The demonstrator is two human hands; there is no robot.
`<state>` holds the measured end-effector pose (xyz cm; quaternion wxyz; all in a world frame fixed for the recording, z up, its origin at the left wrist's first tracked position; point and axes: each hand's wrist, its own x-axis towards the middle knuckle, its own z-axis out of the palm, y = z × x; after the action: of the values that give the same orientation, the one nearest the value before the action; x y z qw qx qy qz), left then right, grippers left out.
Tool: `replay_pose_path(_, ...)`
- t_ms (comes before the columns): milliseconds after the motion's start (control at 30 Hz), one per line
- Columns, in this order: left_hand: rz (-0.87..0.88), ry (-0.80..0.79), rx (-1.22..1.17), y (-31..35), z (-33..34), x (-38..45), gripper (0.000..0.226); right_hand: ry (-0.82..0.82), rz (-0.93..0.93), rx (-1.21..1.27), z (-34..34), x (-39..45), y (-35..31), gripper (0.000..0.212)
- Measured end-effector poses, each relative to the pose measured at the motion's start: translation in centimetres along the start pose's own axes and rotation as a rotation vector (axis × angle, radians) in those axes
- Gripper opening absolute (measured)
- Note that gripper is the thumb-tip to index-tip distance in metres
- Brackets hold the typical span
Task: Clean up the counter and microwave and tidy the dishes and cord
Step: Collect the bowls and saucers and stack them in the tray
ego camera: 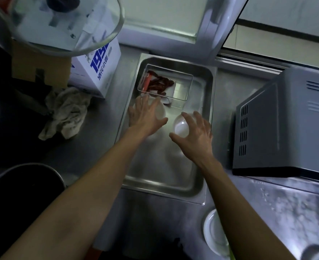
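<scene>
A steel tray (205,102) lies on the counter. Inside it, my left hand (145,114) covers a small white bowl (160,111), fingers spread over it. My right hand (196,132) curls around a second small white bowl (181,126) beside it. At the tray's far end sits a clear plastic box (181,85) holding dried red chillies (159,83). The grey microwave (286,124) stands to the right, its vented side facing the tray. A crumpled rag (66,111) lies on the counter to the left. No cord is in view.
A white carton with blue print (96,72) stands far left of the tray under a glass lid (64,25). A dark pot (23,182) is near left. White dishes (213,233) sit near right, partly behind my forearm. A window frame (211,25) runs along the back.
</scene>
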<state>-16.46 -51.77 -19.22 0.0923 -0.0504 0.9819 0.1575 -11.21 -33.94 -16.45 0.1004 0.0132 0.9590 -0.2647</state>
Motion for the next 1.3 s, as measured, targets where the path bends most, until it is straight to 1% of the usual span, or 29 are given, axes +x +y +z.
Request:
replay_pose_path(67,0.012,0.019,0.011,-0.1,0.4,0.7,0.084,0.006,-0.036,0.013,0.1,0.3,0.1,0.079)
replay_pose_path(133,0.002,0.000,0.020,-0.4,0.9,1.4,0.085,0.008,-0.058,0.018,0.2,0.6,0.3,0.079)
replay_pose_path(433,-0.020,-0.112,-0.004,-1.6,3.4,2.5,0.091,-0.031,-0.045,0.023,1.2,1.9,1.7,0.081)
replay_pose_path(667,0.016,-0.128,0.037,-1.9,3.5,2.0,0.089,-0.036,-0.065,0.019,2.2,2.6,1.8,0.082)
replay_pose_path(733,0.018,-0.104,0.043,-2.0,3.3,1.6,0.084,-0.035,-0.063,0.028,2.3,2.9,1.9,0.082)
replay_pose_path(867,0.018,-0.017,0.050,-2.2,2.4,-0.1,0.065,-0.041,-0.083,0.039,2.3,3.4,1.5,0.081)
replay_pose_path(967,0.006,0.035,0.040,-2.5,1.6,-1.2,0.058,-0.034,-0.127,0.019,2.4,3.9,0.6,0.080)
replay_pose_path(1133,-0.022,0.175,0.013,-3.4,0.1,-3.5,0.049,-0.029,-0.199,0.016,3.0,5.1,-0.8,0.079)
replay_pose_path(1300,-0.103,0.170,0.029,-5.0,-1.3,-4.4,0.042,-0.039,-0.307,-0.057,4.5,6.1,-3.0,0.083)
